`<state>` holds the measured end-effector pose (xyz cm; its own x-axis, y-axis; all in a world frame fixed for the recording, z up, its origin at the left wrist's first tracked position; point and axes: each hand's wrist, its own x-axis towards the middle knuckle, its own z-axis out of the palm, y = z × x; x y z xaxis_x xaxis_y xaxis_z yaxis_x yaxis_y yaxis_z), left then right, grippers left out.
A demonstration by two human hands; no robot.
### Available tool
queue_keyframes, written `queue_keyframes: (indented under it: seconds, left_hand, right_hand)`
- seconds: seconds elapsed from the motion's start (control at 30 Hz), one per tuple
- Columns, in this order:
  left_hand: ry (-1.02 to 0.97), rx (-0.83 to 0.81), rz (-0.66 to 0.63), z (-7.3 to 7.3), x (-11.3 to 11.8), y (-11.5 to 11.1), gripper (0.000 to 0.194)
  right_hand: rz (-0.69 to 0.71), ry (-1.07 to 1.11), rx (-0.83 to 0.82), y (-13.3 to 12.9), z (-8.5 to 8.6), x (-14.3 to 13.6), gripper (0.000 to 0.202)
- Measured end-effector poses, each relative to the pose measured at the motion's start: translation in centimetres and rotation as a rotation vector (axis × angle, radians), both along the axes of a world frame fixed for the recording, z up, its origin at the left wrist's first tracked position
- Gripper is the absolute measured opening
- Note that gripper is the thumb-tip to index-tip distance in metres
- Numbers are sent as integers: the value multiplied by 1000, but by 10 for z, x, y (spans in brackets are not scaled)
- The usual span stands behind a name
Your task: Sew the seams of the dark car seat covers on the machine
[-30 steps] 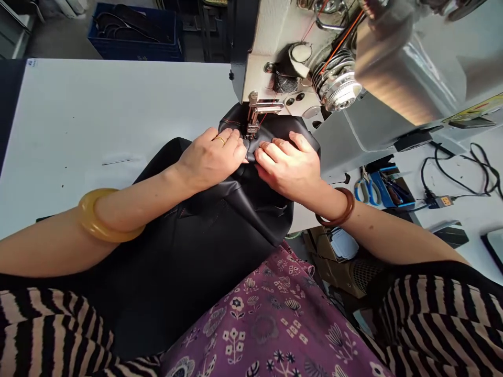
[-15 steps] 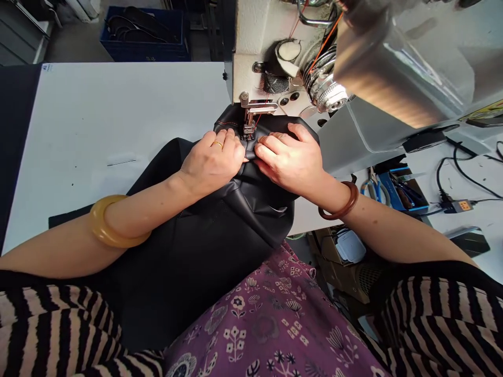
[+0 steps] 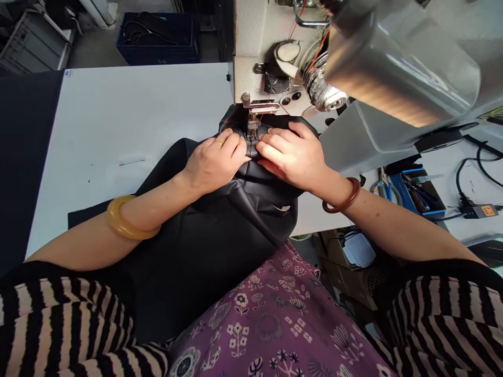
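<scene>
A large piece of black leather-like material (image 3: 220, 225) runs from my lap up over the table and under the presser foot (image 3: 252, 125) of a sewing machine (image 3: 255, 73). My left hand (image 3: 216, 159) is closed on the material just left of the foot, with the thumb towards the seam. On the right side of the foot, my right hand (image 3: 293, 154) grips the same material, its fingers bent near the seam line. Orange-red thread comes down to the needle area. The needle tip itself is hidden.
The white tabletop (image 3: 137, 104) extends to the left, with a thin needle-like piece on it. Behind it stands a blue crate (image 3: 157, 47) with dark pieces inside. To the right are scissors (image 3: 385, 186), a blue tool box (image 3: 418, 193) and a power strip (image 3: 481, 210) with cables.
The whole view has shifted slightly, so the table and crate appear further right. Both hands keep their hold beside the presser foot, and the material looks almost the same.
</scene>
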<state>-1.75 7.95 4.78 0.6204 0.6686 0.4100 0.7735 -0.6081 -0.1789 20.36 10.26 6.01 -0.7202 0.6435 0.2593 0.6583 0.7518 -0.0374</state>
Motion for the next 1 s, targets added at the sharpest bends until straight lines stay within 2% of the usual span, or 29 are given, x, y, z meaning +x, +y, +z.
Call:
queue_keyframes:
  seconds: [0.13, 0.3, 0.47, 0.57, 0.63, 0.73, 0.83, 0.9, 1.0]
  left_hand:
    - [-75, 4, -96, -4, -10, 3, 36]
    - [-123, -35, -16, -9, -4, 3, 44]
    - [-221, -123, 35, -10, 3, 3, 43]
    - [-278, -151, -3, -14, -11, -6, 42]
    - [-371, -159, 69, -26, -31, -23, 47]
    - [-532, -254, 313, -56, -64, -66, 65]
    - [-470, -537, 539, -79, -80, -114, 71]
    - [-308, -633, 669, -82, -75, -136, 77]
    - [-106, -673, 827, -71, -59, -149, 75]
  right_hand:
    - [3, -8, -41, -3, 4, 0, 31]
    - [3, -65, -45, 7, 3, 3, 40]
    - [35, 99, -95, 20, -6, 6, 44]
    - [37, 103, -82, 21, -9, 6, 45]
    - [32, 129, -65, 12, -10, 10, 42]
    - [6, 241, -33, -23, -14, 26, 31]
    - [-67, 370, -80, -86, -29, 51, 27]
    - [-146, 408, -324, -132, -47, 65, 29]
    - [-296, 471, -903, -190, -82, 69, 24]
